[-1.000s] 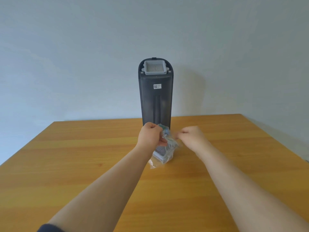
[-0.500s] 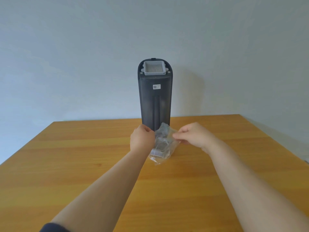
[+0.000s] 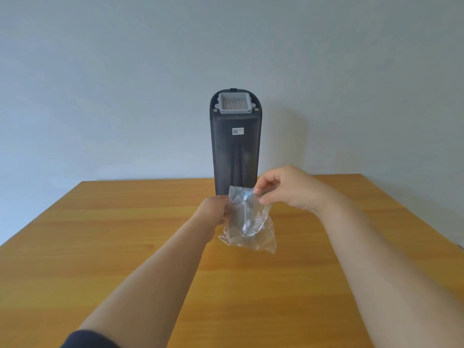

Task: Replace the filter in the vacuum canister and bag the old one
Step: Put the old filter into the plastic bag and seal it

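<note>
A tall dark vacuum canister [image 3: 236, 156] stands upright at the table's far edge. A white pleated filter [image 3: 235, 103] sits in its top opening. In front of it both hands hold a clear plastic zip bag [image 3: 251, 229] above the table. My left hand [image 3: 213, 209] grips the bag's upper left edge. My right hand [image 3: 288, 187] pinches the zip strip at the upper right. Only a pale streak shows through the crinkled plastic, so I cannot tell whether the old filter is inside.
The wooden table [image 3: 125, 234] runs from the near edge to a plain pale wall [image 3: 100, 96] behind the canister. The canister carries a small white QR label [image 3: 237, 131] on its front.
Both hands have lifted the bag slightly, and the right hand has moved up and right along the top edge. The grey filter seen in the bag earlier is no longer plainly visible.
</note>
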### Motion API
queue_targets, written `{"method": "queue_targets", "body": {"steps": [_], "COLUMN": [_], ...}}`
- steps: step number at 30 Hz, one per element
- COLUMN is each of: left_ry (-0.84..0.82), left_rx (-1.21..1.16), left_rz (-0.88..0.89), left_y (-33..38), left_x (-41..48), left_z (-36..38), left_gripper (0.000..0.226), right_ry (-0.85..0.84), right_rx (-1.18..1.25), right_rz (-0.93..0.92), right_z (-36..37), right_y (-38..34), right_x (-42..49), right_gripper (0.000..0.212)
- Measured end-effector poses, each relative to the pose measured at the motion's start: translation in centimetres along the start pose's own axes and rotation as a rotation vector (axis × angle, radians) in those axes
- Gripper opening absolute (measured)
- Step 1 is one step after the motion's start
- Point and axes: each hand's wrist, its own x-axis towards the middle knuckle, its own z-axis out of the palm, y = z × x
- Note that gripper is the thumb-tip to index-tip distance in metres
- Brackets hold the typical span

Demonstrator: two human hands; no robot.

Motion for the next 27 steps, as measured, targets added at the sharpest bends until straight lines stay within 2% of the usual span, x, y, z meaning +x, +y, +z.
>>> {"method": "queue_targets", "body": {"steps": [4, 7, 10, 13, 18, 22, 24, 27], "left_ry": [0.022, 0.052, 0.107, 0.088, -0.004, 0.020, 0.030, 0.005], "left_rx": [-0.103, -0.176, -0.160, -0.149, -0.014, -0.107, -0.139, -0.130], "left_rz": [0.023, 0.124, 0.191, 0.248, 0.355, 0.349, 0.334, 0.337], "left_y": [0.2, 0.5, 0.9, 1.1, 1.8, 1.9, 1.8, 1.6], "left_x": [0.1, -0.4, -0.8, -1.3, -2.0, -2.0, -2.0, -1.9], "left_z": [-0.4, -0.8, -0.7, -0.2, 0.6, 0.6, 0.7, 1.0], "left_gripper": [0.028, 0.017, 0.023, 0.023, 0.020, 0.020, 0.019, 0.018], "right_ry": [0.125, 0.244, 0.321, 0.349, 0.249, 0.174, 0.107, -0.024], "right_rx": [-0.043, -0.050, -0.137, -0.216, -0.280, -0.375, -0.398, -0.353], "right_rz": [0.046, 0.119, 0.216, 0.248, 0.281, 0.380, 0.418, 0.387], "right_z": [-0.4, -0.9, -0.9, -0.5, -0.3, -0.7, -0.8, -0.8], "right_y": [0.6, 1.3, 2.0, 2.5, 2.4, 1.8, 1.3, 1.1], "right_x": [0.1, 0.3, 0.5, 0.4, 0.3, -0.2, -0.4, -0.2], "right_gripper": [0.031, 0.039, 0.038, 0.033, 0.028, 0.023, 0.030, 0.054]}}
